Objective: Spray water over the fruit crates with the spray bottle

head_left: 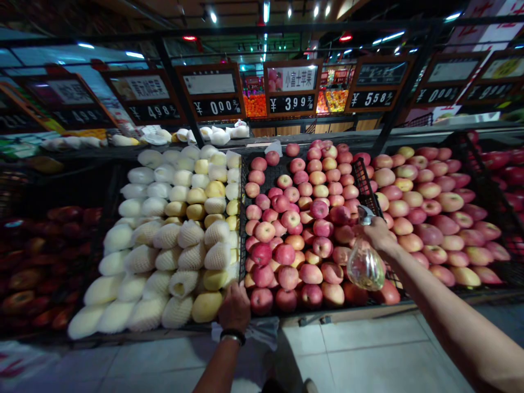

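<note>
My right hand (379,233) grips the neck of a clear plastic spray bottle (365,266) partly filled with water, holding it over the front right of a pile of pink-red apples (295,229). My left hand (234,308) rests at the front of the display, between the apples and the foam-netted yellow pears (176,256). Its fingers are hidden behind the back of the hand. A white plastic bag (264,332) hangs by my left wrist, which wears a dark bracelet.
A black mesh divider (370,191) separates the pink apples from more apples (434,218) on the right. Dark red fruit (45,262) lies at the far left. Price signs (292,93) hang above, with oranges (255,105) beyond. Pale floor tiles (368,355) run below the display's front edge.
</note>
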{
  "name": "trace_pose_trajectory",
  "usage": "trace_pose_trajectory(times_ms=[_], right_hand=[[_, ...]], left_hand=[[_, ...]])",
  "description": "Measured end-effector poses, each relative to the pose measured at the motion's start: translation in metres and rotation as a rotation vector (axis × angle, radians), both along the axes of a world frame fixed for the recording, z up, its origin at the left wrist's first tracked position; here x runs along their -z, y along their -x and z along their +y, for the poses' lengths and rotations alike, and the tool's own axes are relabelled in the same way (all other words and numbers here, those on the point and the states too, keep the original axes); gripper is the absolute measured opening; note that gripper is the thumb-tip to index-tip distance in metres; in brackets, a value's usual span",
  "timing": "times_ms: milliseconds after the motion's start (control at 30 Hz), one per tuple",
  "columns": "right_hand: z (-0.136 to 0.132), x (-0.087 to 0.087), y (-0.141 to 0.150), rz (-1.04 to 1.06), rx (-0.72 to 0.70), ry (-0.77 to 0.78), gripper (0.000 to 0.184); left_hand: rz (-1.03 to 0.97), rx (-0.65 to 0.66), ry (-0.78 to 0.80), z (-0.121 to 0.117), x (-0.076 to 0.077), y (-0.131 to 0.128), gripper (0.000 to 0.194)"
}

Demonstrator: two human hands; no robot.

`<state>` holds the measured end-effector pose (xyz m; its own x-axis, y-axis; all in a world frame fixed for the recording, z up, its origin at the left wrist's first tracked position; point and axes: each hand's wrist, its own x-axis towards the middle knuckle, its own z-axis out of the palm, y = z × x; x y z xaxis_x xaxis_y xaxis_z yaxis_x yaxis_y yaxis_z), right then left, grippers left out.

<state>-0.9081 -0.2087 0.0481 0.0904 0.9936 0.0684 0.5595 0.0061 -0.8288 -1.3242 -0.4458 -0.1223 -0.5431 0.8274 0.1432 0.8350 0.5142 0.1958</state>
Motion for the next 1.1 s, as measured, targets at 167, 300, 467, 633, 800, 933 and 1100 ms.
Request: trace_pose_trajectory(times_ms=[167,300,467,633,800,933,1100], right_hand=[[-0.017,-0.006,0.043,0.08,-0.129,0.073,0.02],[-0.024,-0.009,0.083,0.136,-0.284,0.083,0.022],[-0.031,-0.016,0.14,0.17,-0.439,0.042,0.021],[-0.041,-0.019,0.202,0.188,-0.578,0.065,0.014],[-0.061,-0.01,0.244,0.19,-0.668,0.074,0.017],[-0.083,0.0,0.243,0.166,-0.678,0.091,0.018],[-0.098,0.014,0.199,0.288,-0.615,0.157,0.015]], left_hand=[[-0.005,0.001,0.001,0.0,-0.005,-0.001,0.037],[-0.006,0.02,0.01,0.0,-0.006,-0.002,0.037],[-0.008,0.013,0.027,-0.001,-0.005,-0.002,0.038],[0.0,0.012,0.056,0.0,-0.004,-0.001,0.041],[0.035,0.075,0.074,-0.003,-0.006,0.001,0.035],[0.066,0.151,0.076,-0.006,-0.005,0.001,0.038],[0.065,0.057,0.029,-0.003,0.004,0.002,0.04]])
